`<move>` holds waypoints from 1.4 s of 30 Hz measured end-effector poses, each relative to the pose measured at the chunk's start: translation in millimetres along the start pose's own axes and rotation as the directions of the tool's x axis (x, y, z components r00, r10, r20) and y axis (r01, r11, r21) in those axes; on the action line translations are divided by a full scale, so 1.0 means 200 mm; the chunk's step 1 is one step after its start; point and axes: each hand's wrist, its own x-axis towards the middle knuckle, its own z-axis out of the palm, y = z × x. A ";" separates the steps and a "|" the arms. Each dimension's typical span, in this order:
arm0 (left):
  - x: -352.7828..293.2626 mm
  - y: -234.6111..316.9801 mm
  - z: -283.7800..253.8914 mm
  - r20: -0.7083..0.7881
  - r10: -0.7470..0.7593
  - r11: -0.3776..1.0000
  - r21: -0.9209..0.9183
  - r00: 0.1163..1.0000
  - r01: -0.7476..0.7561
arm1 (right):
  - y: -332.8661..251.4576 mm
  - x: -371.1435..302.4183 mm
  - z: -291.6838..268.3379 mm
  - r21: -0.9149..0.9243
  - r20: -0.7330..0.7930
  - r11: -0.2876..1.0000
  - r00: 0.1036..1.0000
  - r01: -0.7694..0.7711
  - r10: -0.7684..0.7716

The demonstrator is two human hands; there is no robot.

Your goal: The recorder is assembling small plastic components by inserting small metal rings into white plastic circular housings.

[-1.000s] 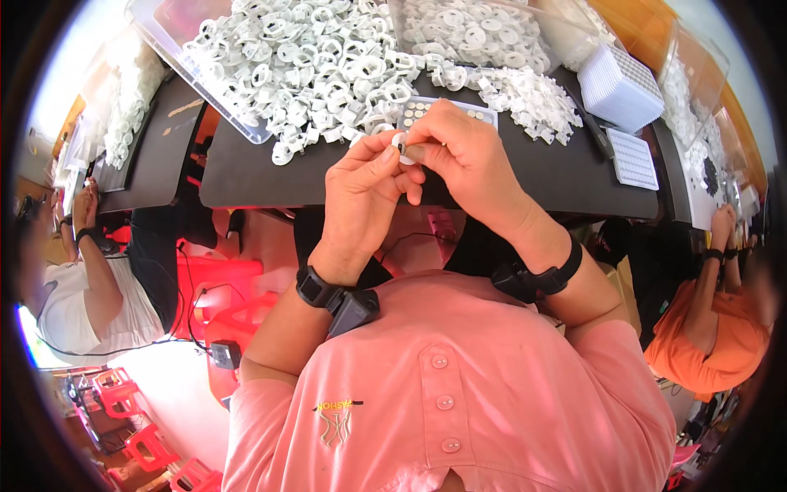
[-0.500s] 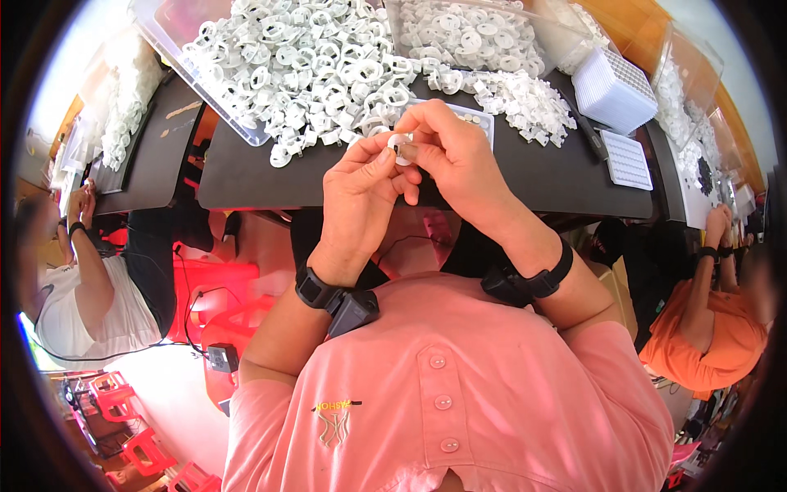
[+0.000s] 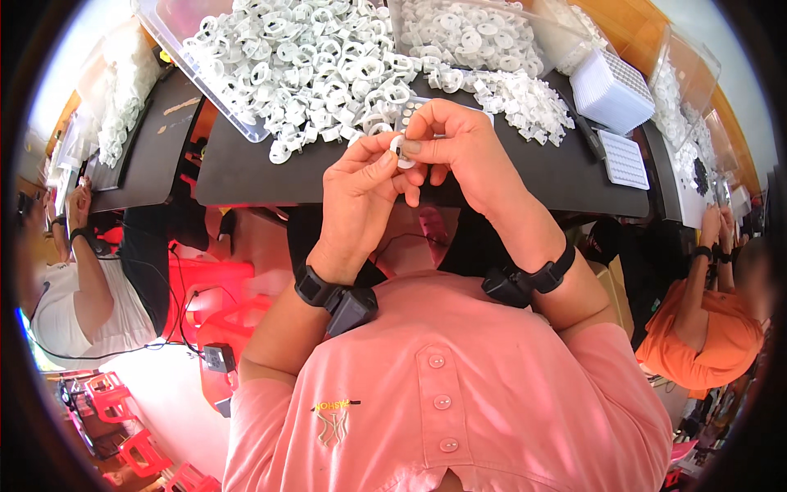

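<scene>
My left hand [image 3: 358,190] and my right hand [image 3: 459,148] meet above the near edge of the black table [image 3: 246,172]. Between their fingertips they pinch one small white plastic ring part [image 3: 402,152]. Just beyond the hands lies a big heap of white ring parts [image 3: 303,66], spilling out of a clear tray [image 3: 176,41]. A flat sheet with rows of small round pads [image 3: 410,111] peeks out behind my fingers, mostly hidden. Both wrists carry black bands.
A second clear bin of white parts [image 3: 467,33] stands at the back, smaller white pieces [image 3: 525,102] lie loose to the right. A white gridded box [image 3: 611,90] and a white gridded tray [image 3: 625,160] sit at the right. Seated people work on both sides. Red stools [image 3: 213,295] stand below.
Both hands stay together on the small white part, shifting slightly, with the fingers turning it. Nothing else has moved.
</scene>
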 end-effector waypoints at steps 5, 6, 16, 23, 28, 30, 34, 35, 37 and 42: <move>0.01 0.00 -0.01 -0.009 -0.007 1.000 -0.017 1.000 0.007 | 0.00 -0.02 0.04 -0.036 -0.028 0.997 0.997 0.076 -0.077; 0.01 0.00 -0.02 -0.008 -0.018 0.999 -0.040 1.000 0.017 | 0.00 -0.02 0.05 -0.082 -0.057 0.989 0.990 0.123 -0.128; 0.02 0.00 -0.02 -0.008 -0.026 0.997 -0.071 1.000 0.025 | 0.01 -0.06 0.05 -0.098 -0.048 0.967 0.970 0.234 -0.239; 0.01 -0.01 -0.01 0.004 0.005 1.000 -0.008 1.000 -0.005 | 0.00 -0.02 0.05 -0.109 -0.043 0.989 0.993 0.101 -0.107; 0.02 -0.01 -0.03 0.007 -0.015 0.999 -0.040 1.000 0.015 | 0.01 -0.03 0.07 -0.160 -0.085 0.972 0.978 0.173 -0.188; 0.01 -0.01 -0.02 0.014 -0.014 0.999 -0.047 1.000 0.014 | 0.00 -0.07 0.07 -0.145 -0.063 0.970 0.976 0.197 -0.208; 0.00 0.00 0.01 0.015 0.009 1.000 0.006 1.000 -0.009 | 0.04 -0.06 0.05 -0.029 -0.056 0.963 0.962 0.267 -0.268; 0.00 0.00 0.01 0.018 0.010 1.000 0.008 1.000 -0.010 | 0.04 -0.05 0.04 -0.023 -0.045 0.966 0.965 0.258 -0.258; 0.01 0.00 0.01 0.033 0.008 1.000 0.029 0.999 -0.009 | 0.03 -0.04 0.02 -0.019 -0.032 0.968 0.967 0.251 -0.252; 0.00 -0.02 0.02 0.022 0.044 0.998 0.050 0.999 -0.045 | 0.05 -0.10 0.02 -0.175 -0.036 0.902 0.913 0.395 -0.406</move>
